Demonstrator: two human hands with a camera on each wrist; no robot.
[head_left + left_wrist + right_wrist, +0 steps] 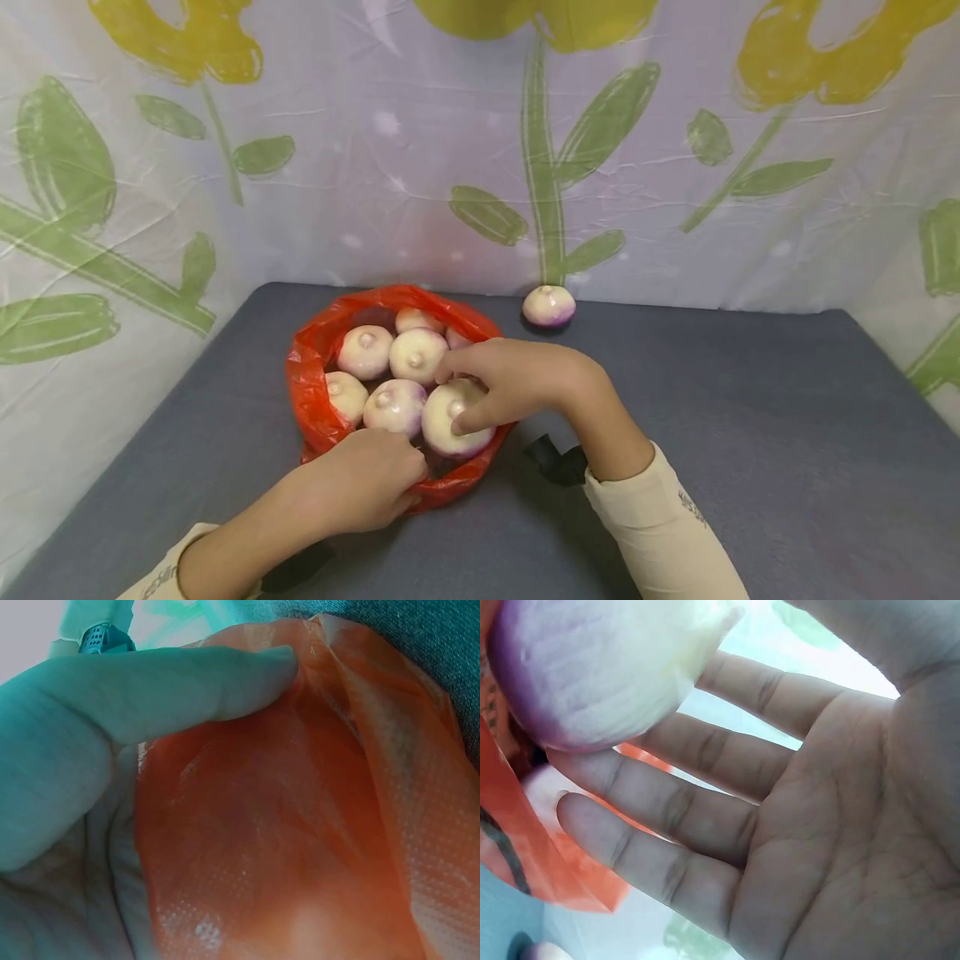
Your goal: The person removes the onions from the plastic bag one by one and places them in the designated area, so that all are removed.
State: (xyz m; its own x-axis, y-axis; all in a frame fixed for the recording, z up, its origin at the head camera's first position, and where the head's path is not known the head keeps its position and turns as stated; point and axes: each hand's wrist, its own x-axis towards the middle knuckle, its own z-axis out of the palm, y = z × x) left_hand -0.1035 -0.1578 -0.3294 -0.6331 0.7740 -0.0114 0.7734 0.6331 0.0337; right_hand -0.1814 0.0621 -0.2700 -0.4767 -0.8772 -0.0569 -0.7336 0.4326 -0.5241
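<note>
A red plastic bag [306, 371] stands with its mouth rolled wide, and several white-and-purple onions [416, 354] lie inside. At its near rim my left hand [360, 482] grips the plastic; in the left wrist view the thumb [240, 682] lies along the red film [262, 802]. My right hand [517, 379] reaches over the bag's right side and holds the large onion [442, 421] there, thumb by its nub and fingers at the far side. The right wrist view shows those fingertips [581, 765] against the held onion [592, 675].
A single onion [549, 308] sits outside the bag near the table's back edge. The dark grey table [720, 417] extends to both sides. A curtain with painted flowers [375, 167] hangs behind it. A black piece [555, 460] is by the right wrist.
</note>
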